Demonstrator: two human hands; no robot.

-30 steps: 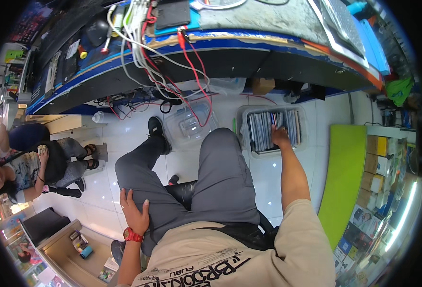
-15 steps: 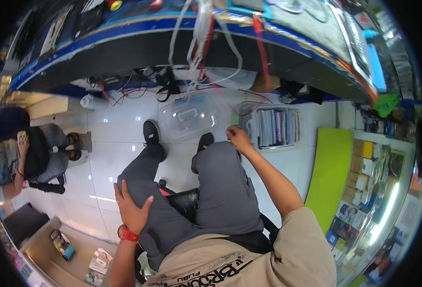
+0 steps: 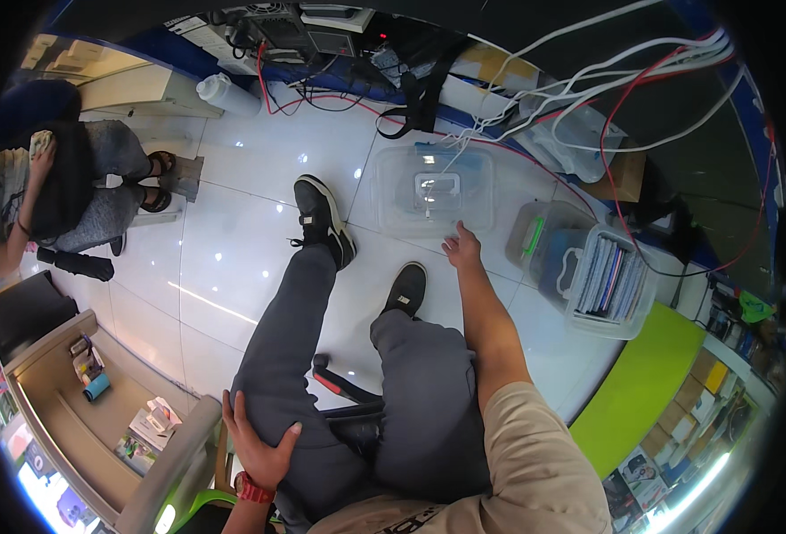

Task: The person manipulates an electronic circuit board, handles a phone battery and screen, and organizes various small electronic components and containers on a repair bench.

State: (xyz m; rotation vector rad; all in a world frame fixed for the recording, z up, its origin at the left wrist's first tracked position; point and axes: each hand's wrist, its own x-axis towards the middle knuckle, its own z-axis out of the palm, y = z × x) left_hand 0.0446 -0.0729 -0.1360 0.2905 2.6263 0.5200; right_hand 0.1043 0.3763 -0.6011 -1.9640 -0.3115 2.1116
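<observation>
Head view: the right hand point(image 3: 464, 246) has left the clear file bin point(image 3: 608, 329) and is now at the near edge of the clear handled lid point(image 3: 399, 209), which lies on the floor tiles point(image 3: 251, 200); its fingers are loosely parted, nothing gripped, contact unclear, while the left hand point(image 3: 264, 452) lies spread on the left thigh point(image 3: 279, 360). Right of the lid, the bin holds upright thin flat packets point(image 3: 613, 278); between them, a translucent container point(image 3: 553, 214) with green latch point(image 3: 533, 235), contents unclear.
</observation>
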